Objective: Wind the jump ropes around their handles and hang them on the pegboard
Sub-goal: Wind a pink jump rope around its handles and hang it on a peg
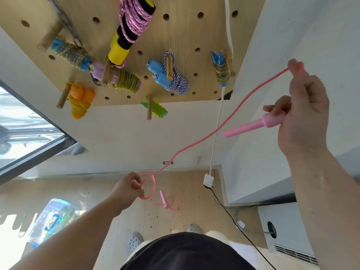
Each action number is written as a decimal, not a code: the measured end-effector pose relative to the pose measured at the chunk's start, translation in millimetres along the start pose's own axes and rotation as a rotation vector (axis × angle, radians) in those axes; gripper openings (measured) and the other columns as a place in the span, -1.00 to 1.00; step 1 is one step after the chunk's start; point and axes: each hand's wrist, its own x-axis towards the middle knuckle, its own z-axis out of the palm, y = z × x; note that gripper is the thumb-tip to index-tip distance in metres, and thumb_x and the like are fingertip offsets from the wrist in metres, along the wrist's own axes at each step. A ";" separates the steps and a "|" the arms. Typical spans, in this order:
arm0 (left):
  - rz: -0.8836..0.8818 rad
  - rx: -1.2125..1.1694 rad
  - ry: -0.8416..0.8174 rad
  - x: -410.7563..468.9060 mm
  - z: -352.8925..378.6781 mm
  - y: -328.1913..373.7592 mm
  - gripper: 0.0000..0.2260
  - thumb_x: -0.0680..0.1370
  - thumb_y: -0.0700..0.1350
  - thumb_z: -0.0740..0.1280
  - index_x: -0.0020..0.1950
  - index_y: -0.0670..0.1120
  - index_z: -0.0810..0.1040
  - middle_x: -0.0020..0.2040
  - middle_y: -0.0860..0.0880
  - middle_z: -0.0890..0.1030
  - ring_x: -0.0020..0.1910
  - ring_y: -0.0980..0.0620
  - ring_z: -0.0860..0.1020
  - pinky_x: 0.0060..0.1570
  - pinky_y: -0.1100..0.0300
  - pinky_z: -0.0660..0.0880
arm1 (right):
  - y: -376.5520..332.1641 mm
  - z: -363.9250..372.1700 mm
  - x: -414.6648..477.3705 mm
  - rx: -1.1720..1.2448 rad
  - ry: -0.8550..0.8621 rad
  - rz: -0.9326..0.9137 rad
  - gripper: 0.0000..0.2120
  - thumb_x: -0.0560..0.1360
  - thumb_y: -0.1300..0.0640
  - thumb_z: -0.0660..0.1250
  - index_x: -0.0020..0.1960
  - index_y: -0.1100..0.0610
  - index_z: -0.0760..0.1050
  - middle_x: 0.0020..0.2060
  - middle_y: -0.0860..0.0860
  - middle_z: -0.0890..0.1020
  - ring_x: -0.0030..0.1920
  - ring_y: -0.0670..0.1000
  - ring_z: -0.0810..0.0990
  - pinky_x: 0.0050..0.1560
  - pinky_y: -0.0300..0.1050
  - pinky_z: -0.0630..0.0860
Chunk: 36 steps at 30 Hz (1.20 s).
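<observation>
My right hand is raised at the right and grips a pink jump rope handle, which points left. The pink rope leaves the top of that hand and runs down and left to my left hand, which pinches a small loop of it. The rope's other pink handle lies on the floor below with loose rope around it. Above, the wooden pegboard holds several wound ropes on pegs: yellow-black, blue, orange, green.
A white cable hangs down the wall to a white plug box, and a black cord trails across the floor. A clear plastic bin sits at lower left. A white appliance stands at lower right. A window is at left.
</observation>
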 end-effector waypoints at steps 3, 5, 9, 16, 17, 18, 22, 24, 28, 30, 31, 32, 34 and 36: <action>-0.045 -0.032 -0.022 2.5 -7.0 -10.1 -0.51 0.41 -0.40 0.42 0.15 0.09 0.45 -0.28 -0.13 0.70 -0.19 -0.17 0.68 -0.09 0.01 0.55 | 8.5 -6.3 -1.4 -0.025 0.080 0.027 -0.84 0.67 0.10 0.21 -0.09 0.01 0.43 0.34 -0.11 0.59 -0.52 -0.06 0.32 -0.24 -0.07 0.57; -0.085 0.012 0.039 7.4 -13.3 -19.7 -0.57 0.40 -0.40 0.44 0.15 0.01 0.54 -0.24 -0.13 0.69 -0.17 -0.16 0.66 -0.08 0.02 0.56 | 11.9 -9.6 -0.6 0.019 0.141 0.071 -0.78 0.65 0.09 0.23 -0.17 0.01 0.36 0.25 -0.05 0.65 -0.52 -0.03 0.29 -0.26 -0.08 0.56; -0.086 0.093 0.080 11.4 -21.8 -29.3 -0.79 0.46 -0.31 0.45 -0.25 -0.01 0.66 -0.29 -0.05 0.67 -0.21 -0.11 0.59 -0.13 0.09 0.48 | 21.5 -16.1 -0.5 -0.043 0.224 0.166 -0.73 0.54 0.14 0.29 -0.31 0.02 0.35 -0.12 0.03 0.72 -0.54 0.01 0.32 -0.31 -0.04 0.52; 0.112 -0.444 -0.126 -25.2 -22.8 52.4 -0.92 0.52 -0.17 0.21 -0.15 -0.11 0.45 -0.31 -0.07 0.40 -0.31 -0.05 0.39 -0.17 -0.05 0.40 | 93.1 -33.5 -30.5 -0.492 -0.008 0.561 -0.74 0.40 0.08 0.40 -0.38 0.14 0.43 -0.55 0.00 0.47 -0.53 0.03 0.47 -0.25 0.04 0.48; 0.141 -0.496 -0.186 -35.2 -25.0 70.0 -0.95 0.43 -0.18 0.17 -0.16 -0.11 0.41 -0.32 -0.07 0.37 -0.33 -0.04 0.35 -0.20 -0.03 0.37 | 101.9 -32.6 -38.3 -0.581 -0.117 0.602 -0.72 0.39 0.04 0.41 -0.38 0.15 0.44 -0.55 0.00 0.49 -0.49 0.08 0.50 -0.25 0.01 0.47; 0.165 -0.529 -0.243 -44.0 -27.6 85.1 -0.91 0.36 -0.20 0.15 -0.17 -0.11 0.38 -0.32 -0.08 0.35 -0.34 -0.04 0.33 -0.21 -0.01 0.35 | 109.3 -30.3 -45.9 -0.685 -0.265 0.647 -0.70 0.40 0.00 0.43 -0.36 0.16 0.46 -0.53 0.01 0.53 -0.46 0.11 0.52 -0.25 -0.02 0.47; 0.261 -0.291 -0.485 -77.8 -39.6 133.7 -0.79 0.31 -0.29 0.15 -0.07 -0.18 0.37 -0.26 -0.12 0.49 -0.28 -0.09 0.49 -0.19 -0.04 0.49 | 117.0 -7.1 -76.5 -0.982 -0.881 0.710 -0.64 0.52 -0.20 0.40 0.13 0.05 0.56 0.05 -0.05 0.69 0.06 0.05 0.68 0.03 -0.07 0.51; 0.326 -0.127 -0.607 -90.3 -42.8 153.7 -0.78 0.37 -0.31 0.17 0.00 -0.22 0.41 -0.15 -0.17 0.58 -0.17 -0.11 0.58 -0.07 -0.09 0.58 | 106.2 11.0 -88.6 -0.837 -1.033 0.577 -0.32 0.50 -0.25 0.42 0.53 -0.13 0.26 0.49 -0.14 0.36 0.48 -0.06 0.36 0.37 -0.12 0.34; 0.401 0.061 -0.700 -99.4 -41.3 181.0 -0.67 0.49 -0.42 0.22 0.20 -0.16 0.40 0.01 -0.24 0.60 0.00 -0.10 0.66 0.07 -0.09 0.63 | 72.7 48.7 -96.8 -0.270 -1.043 0.355 -0.52 0.58 -0.06 0.40 0.43 -0.30 0.35 0.35 -0.25 0.51 0.41 -0.21 0.42 0.42 -0.14 0.34; 0.381 0.071 -0.659 -100.2 -37.7 185.7 -0.70 0.50 -0.44 0.21 0.18 -0.17 0.42 0.01 -0.22 0.64 0.02 -0.11 0.68 0.00 -0.03 0.65 | 64.8 55.9 -91.9 -0.220 -0.919 0.338 -0.81 0.60 0.15 0.39 0.18 -0.06 0.57 -0.10 -0.09 0.66 0.01 -0.10 0.66 0.11 -0.09 0.55; 0.364 0.080 -0.601 -99.3 -35.2 185.4 -0.74 0.51 -0.44 0.21 0.13 -0.18 0.44 -0.01 -0.19 0.67 -0.02 -0.07 0.70 -0.04 -0.02 0.67 | 63.4 56.2 -89.1 -0.229 -0.869 0.337 -0.89 0.59 0.19 0.39 0.07 0.01 0.60 -0.24 -0.07 0.62 -0.16 -0.05 0.63 -0.04 -0.06 0.58; 0.350 0.097 -0.510 -96.9 -32.1 183.2 -0.77 0.54 -0.43 0.21 0.09 -0.17 0.47 -0.04 -0.15 0.69 -0.08 -0.04 0.71 -0.07 -0.02 0.68 | 62.4 54.6 -86.8 -0.255 -0.839 0.326 -0.92 0.58 0.20 0.41 -0.01 0.04 0.61 -0.30 -0.07 0.59 -0.25 -0.04 0.57 -0.14 -0.07 0.56; 0.349 0.166 -0.265 -88.5 -27.5 176.0 -0.81 0.60 -0.36 0.26 0.03 -0.09 0.55 -0.11 -0.07 0.71 -0.18 0.01 0.71 -0.19 -0.01 0.69 | 62.5 49.5 -83.8 -0.327 -0.831 0.308 -0.87 0.55 0.23 0.42 -0.10 0.02 0.59 -0.31 -0.12 0.57 -0.29 -0.09 0.51 -0.20 -0.17 0.49; 0.380 0.254 -0.056 -81.2 -24.7 168.4 -0.85 0.62 -0.28 0.30 0.00 -0.05 0.59 -0.20 -0.01 0.70 -0.27 0.05 0.69 -0.24 0.01 0.68 | 61.6 46.9 -85.4 -0.419 -0.880 0.309 -0.79 0.50 0.29 0.39 -0.15 -0.02 0.53 -0.28 -0.13 0.57 -0.26 -0.11 0.51 -0.14 -0.13 0.50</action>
